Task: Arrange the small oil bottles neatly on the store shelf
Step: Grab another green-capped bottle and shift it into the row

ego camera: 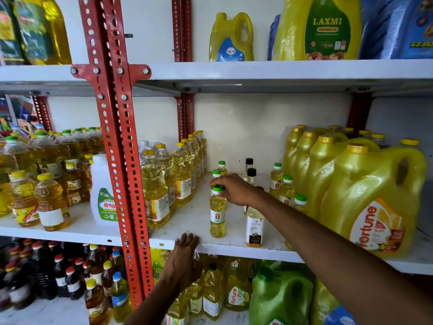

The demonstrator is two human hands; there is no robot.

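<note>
A small oil bottle with a green cap and yellow oil stands near the front of the white middle shelf. My right hand grips its cap from the right. Two more green-capped small bottles stand in a line behind it. Three others stand to the right, by the big jugs. A white-labelled bottle stands under my right forearm, its top hidden. Two black-capped little bottles stand at the back. My left hand rests on the shelf's front edge, fingers spread.
Tall oil bottles line the left side of this bay. Large yellow Fortune jugs fill the right. A red slotted upright divides the shelving. A white jug stands left of it. More bottles fill the shelves above and below.
</note>
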